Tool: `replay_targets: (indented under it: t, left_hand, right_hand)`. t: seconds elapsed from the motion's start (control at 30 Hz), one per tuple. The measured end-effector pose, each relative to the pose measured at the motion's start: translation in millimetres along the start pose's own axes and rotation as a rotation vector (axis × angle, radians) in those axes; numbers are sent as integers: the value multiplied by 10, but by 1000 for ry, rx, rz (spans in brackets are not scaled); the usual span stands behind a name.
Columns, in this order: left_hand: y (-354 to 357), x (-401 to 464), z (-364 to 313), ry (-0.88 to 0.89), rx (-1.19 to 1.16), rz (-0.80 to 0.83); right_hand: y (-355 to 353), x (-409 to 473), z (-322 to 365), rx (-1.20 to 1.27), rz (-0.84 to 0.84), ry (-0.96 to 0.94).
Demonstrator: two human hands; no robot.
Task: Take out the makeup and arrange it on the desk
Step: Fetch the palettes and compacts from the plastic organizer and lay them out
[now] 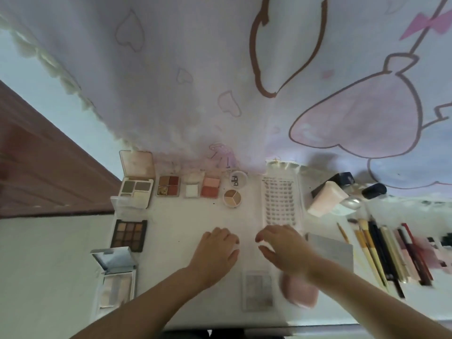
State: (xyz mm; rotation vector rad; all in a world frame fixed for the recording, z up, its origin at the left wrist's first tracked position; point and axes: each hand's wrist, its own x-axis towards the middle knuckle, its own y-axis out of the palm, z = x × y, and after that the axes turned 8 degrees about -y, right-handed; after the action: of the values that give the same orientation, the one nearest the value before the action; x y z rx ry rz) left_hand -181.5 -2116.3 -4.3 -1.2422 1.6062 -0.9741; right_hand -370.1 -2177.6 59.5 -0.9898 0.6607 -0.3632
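Observation:
Makeup lies spread over the white desk (pixel 195 221). My left hand (pixel 217 248) and my right hand (pixel 281 248) sit close together at the desk's middle, fingers curled toward each other. Each pinches an edge of a faint, see-through lid (pixel 248 241) between them; blur hides its outline. The right hand overlaps the near end of a clear false-lash tray (pixel 281 199). Along the back stand an open grey-green palette (pixel 135 189), a four-pan palette (pixel 168 185), a pink blush (pixel 210 187) and a round three-shade pot (pixel 232 198).
A nine-pan brown palette (pixel 129 234) and an open silver-boxed palette (pixel 116 277) lie at the left edge. A blurred palette (pixel 258 289) and pink puff (pixel 298 289) lie near me. Brushes and pencils (pixel 381 250), a pink box (pixel 325 198) and bottles (pixel 342 182) fill the right. A printed curtain (pixel 220 81) hangs behind.

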Motion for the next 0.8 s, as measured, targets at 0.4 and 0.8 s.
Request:
replay_targets:
  t: [0.4, 0.8]
  left_hand:
    - [-71, -582, -140, -222, -629, 357]
    - [-654, -930, 405, -658, -2084, 649]
  right_hand:
    - [806, -445, 557, 16, -102, 40]
    - [198, 247, 1303, 397, -210, 37]
